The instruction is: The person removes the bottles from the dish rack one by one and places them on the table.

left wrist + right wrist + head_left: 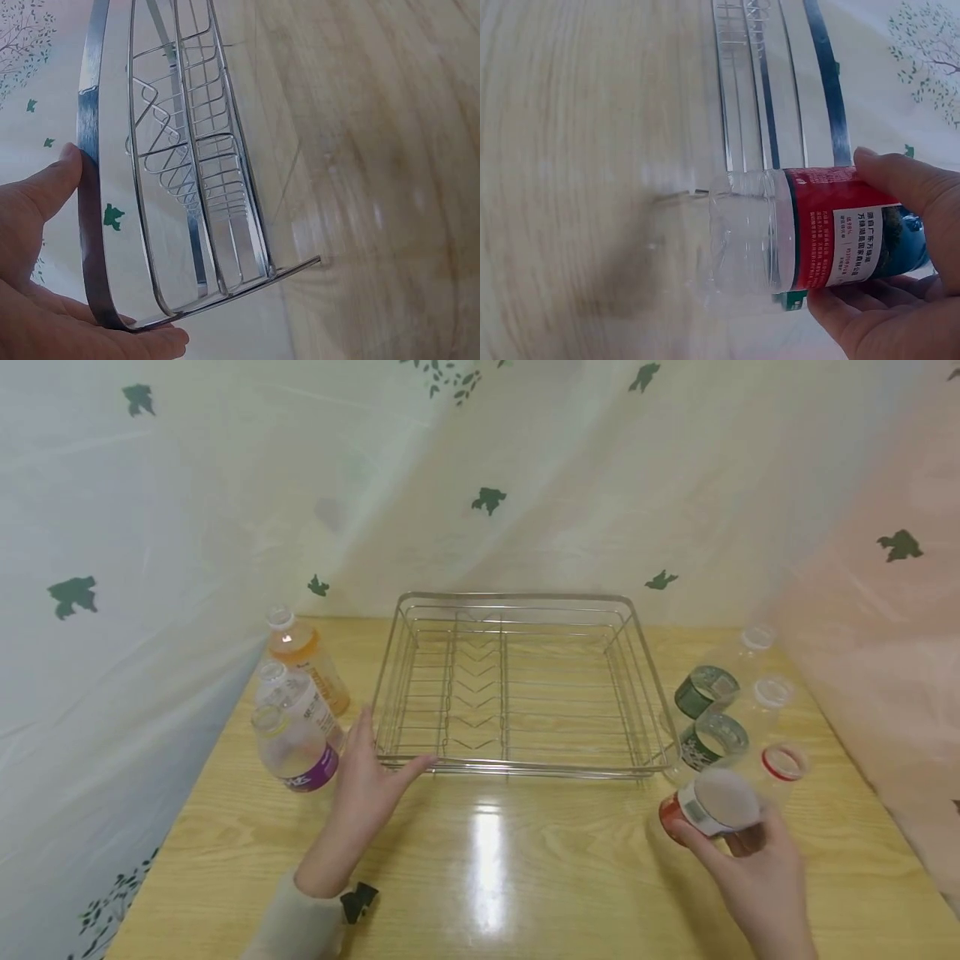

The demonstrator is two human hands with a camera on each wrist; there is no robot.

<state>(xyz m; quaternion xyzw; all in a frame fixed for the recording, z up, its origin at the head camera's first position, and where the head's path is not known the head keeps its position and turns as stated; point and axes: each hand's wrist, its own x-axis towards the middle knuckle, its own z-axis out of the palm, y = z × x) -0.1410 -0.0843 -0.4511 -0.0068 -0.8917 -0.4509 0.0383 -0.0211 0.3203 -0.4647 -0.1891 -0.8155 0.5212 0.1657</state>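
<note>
My right hand [757, 868] grips a clear plastic bottle [693, 810] round its red and white label, at the right of the table. In the right wrist view, the same bottle [840, 229] has its ridged clear base turned toward the wood, with thumb and fingers on opposite sides of the label. At the near left corner of a wire dish rack [517, 768] is my left hand [363, 789], thumb and fingers spread. The left wrist view has the thumb touching the rack's flat rim [88, 187] and the fingers passing behind its corner.
Behind the held bottle stand two clear bottles with green labels [705, 689]. Left of the rack are an orange-banded bottle [322, 672], a white-labelled bottle [311, 702] and a purple-labelled bottle [311, 770]. A patterned cloth [360, 485] hangs behind the wooden table [450, 860].
</note>
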